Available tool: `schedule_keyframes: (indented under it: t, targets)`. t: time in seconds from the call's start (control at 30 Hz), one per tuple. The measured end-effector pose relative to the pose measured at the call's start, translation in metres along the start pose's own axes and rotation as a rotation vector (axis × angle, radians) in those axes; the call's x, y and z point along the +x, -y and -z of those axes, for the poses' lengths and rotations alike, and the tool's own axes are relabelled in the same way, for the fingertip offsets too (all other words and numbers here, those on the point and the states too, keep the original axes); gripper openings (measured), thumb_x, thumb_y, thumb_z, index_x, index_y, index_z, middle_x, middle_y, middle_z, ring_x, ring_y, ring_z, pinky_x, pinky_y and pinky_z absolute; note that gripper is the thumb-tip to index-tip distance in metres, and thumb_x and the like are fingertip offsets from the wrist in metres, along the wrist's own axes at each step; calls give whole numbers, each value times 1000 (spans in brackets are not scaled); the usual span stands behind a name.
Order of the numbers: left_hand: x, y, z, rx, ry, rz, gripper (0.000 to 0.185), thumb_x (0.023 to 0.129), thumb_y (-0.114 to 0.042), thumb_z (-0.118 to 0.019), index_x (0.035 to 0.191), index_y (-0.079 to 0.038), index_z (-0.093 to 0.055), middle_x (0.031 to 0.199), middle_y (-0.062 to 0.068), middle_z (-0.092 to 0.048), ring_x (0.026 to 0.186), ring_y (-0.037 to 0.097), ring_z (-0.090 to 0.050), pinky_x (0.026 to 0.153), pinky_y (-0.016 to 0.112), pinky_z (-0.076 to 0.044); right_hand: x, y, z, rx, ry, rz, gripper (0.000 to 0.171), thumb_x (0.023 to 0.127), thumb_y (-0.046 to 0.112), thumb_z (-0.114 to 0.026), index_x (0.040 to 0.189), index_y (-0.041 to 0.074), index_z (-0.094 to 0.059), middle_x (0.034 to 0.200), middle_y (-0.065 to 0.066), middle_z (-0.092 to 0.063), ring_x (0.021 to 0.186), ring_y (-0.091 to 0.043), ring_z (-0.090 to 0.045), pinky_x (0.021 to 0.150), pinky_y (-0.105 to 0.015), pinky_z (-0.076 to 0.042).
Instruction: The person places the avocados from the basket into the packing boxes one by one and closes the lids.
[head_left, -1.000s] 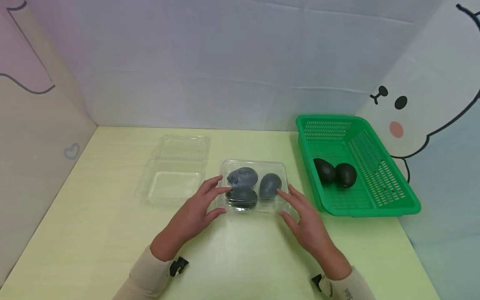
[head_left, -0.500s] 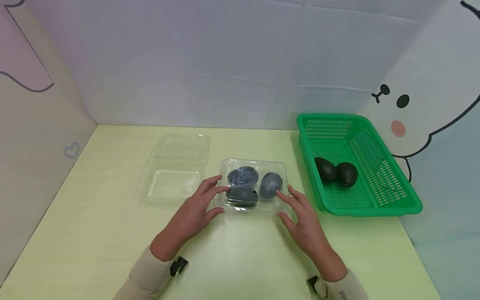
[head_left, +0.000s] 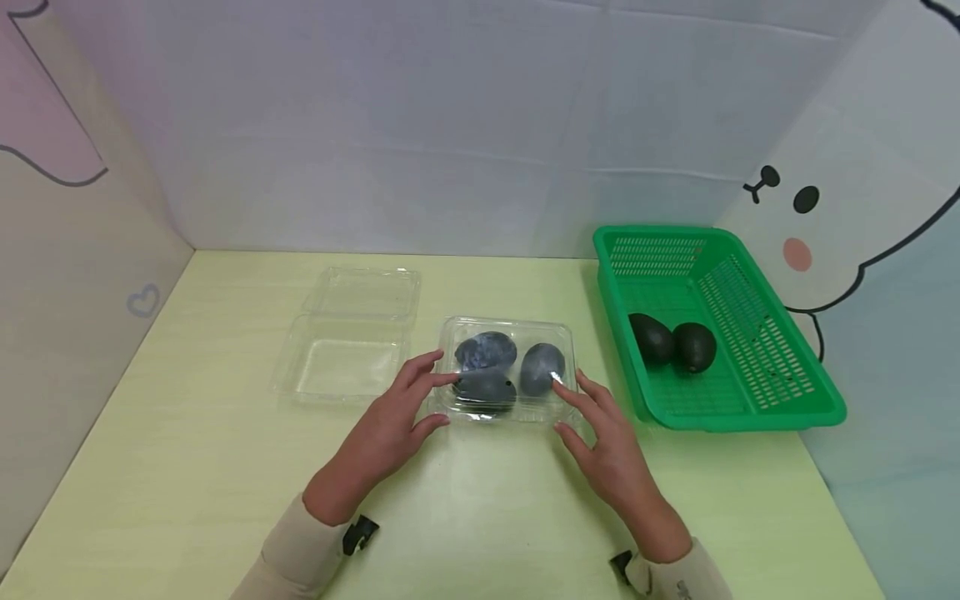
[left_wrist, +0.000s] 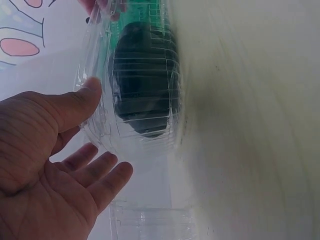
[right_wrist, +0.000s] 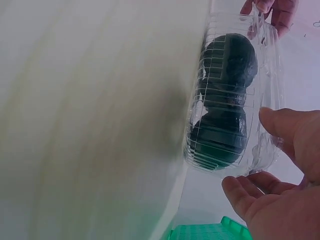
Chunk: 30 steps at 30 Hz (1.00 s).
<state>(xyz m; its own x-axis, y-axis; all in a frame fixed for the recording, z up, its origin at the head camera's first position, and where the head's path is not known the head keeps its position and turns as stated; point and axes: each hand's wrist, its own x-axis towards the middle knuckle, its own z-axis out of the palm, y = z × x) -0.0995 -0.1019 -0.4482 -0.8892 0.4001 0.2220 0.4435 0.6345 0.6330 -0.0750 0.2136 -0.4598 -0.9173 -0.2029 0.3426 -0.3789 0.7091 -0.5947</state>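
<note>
yellow table | both hands relaxed, touching closed clamshell | green basket right

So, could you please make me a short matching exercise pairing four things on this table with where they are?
Things:
1. closed clear plastic clamshell box
2. open empty clear plastic clamshell box
3. green slotted plastic basket
4. left hand

Places:
A. far right of the table
B. between both hands
C. touching the closed box's left side
D. left of the closed box

Pairs: 1-B, 2-D, 3-A, 4-C
</note>
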Motion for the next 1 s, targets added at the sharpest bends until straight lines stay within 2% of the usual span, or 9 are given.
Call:
schedule_keyframes:
  t: [0.17, 0.47, 0.63, 0.8, 1.0]
  targets:
    - [0, 1, -1, 2, -8, -7, 59, 88, -11, -83, 141, -17, -59, 161, 6, -37, 113, 28, -68, 81, 39, -59, 0, 0, 0, 7, 5, -15, 62, 84, 2, -85, 141, 12, -65, 151, -22, -48, 135, -42, -50, 96, -56, -52]
    - [0, 0, -4, -41, -20, -2, 57, 89, -8, -83, 140, -14, -59, 161, 8, -37, 133, 30, -55, 90, 43, -57, 0, 0, 0, 32, 19, -33, 59, 86, 3, -83, 142, 13, -64, 152, -20, -47, 136, -42, -49, 97, -58, -52]
    - [-2, 0, -9, -77, -27, 45, 50, 94, -5, -72, 141, -14, -58, 164, 4, -33, 142, 30, -46, 100, 47, -53, 1, -1, 1, 95, 33, -54, 49, 96, 2, -71, 143, 13, -64, 154, -19, -44, 140, -40, -44, 100, -62, -48]
    - [-1, -1, -15, -144, -89, 76, 44, 98, 2, -58, 139, -14, -60, 162, 2, -36, 146, 28, -41, 104, 51, -48, 6, -1, 1, 198, 7, -80, 41, 100, -6, -57, 137, 8, -68, 149, -21, -47, 140, -39, -44, 99, -64, -48]
    - [2, -4, -22, -168, -177, 95, 41, 96, 9, -56, 131, -11, -65, 158, 4, -43, 145, 25, -42, 106, 49, -47, 10, 3, 0, 259, -37, -103, 43, 96, -15, -55, 130, 6, -71, 144, -22, -50, 137, -39, -45, 91, -64, -52]
